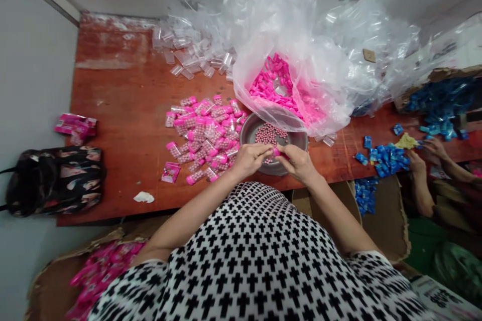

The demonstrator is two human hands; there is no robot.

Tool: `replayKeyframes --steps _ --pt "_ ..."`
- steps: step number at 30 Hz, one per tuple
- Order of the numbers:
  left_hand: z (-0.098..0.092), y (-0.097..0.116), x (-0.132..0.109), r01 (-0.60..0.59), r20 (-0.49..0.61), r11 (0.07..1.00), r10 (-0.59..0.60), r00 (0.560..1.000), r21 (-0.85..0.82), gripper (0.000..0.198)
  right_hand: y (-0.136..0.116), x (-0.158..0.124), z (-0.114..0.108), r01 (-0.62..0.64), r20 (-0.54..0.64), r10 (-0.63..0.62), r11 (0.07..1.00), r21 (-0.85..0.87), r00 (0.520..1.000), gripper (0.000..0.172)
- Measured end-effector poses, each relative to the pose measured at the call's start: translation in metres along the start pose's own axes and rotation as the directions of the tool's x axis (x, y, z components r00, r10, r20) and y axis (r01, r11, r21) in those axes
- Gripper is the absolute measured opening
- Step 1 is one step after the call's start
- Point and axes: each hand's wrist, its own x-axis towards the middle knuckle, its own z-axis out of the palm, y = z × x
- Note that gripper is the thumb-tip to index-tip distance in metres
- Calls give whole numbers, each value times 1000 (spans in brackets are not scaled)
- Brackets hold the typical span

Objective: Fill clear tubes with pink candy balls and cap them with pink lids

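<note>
Above the near side of a grey metal bowl [246, 133], my two hands meet. My left hand [250, 158] is closed on a small clear tube, mostly hidden by the fingers. My right hand [299, 161] pinches a bright pink cap [276, 152] at the tube's end. Small pink balls [269, 134] lie in the bowl under them. To the left is a heap of clear tubes with pink caps [205, 133], filled with pink balls. Behind the bowl, an open plastic bag [241, 72] holds many loose pink caps [273, 77].
Empty clear tubes [196, 45] are piled at the back. A black patterned bag [81, 178] and pink packets [77, 125] sit at the left. At the right, another person's hands [417, 163] work by blue packets [389, 160]. Cardboard boxes [387, 220] stand below the table edge.
</note>
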Motion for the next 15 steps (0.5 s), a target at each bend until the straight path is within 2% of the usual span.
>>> replayKeyframes --steps 3,6,8,10,12,15 --pt "7 -8 -1 97 -57 991 -103 993 -95 20 8 6 8 -45 10 44 996 77 999 19" --pt "11 -20 -1 274 -65 874 -326 943 -402 32 10 11 10 -192 40 189 931 309 981 27" --pt "11 -25 -2 318 -95 748 -452 887 -583 39 7 10 10 -316 101 314 774 549 944 43" --pt "9 -27 -4 310 -128 682 -511 850 -662 43 4 7 13 -384 169 405 538 751 899 56" --pt "6 -27 -6 312 -135 700 -504 853 -643 43 2 5 17 -390 196 486 339 856 852 52" --pt "2 -25 -9 297 -118 838 -389 914 -459 35 4 6 26 -382 211 601 171 908 771 36"
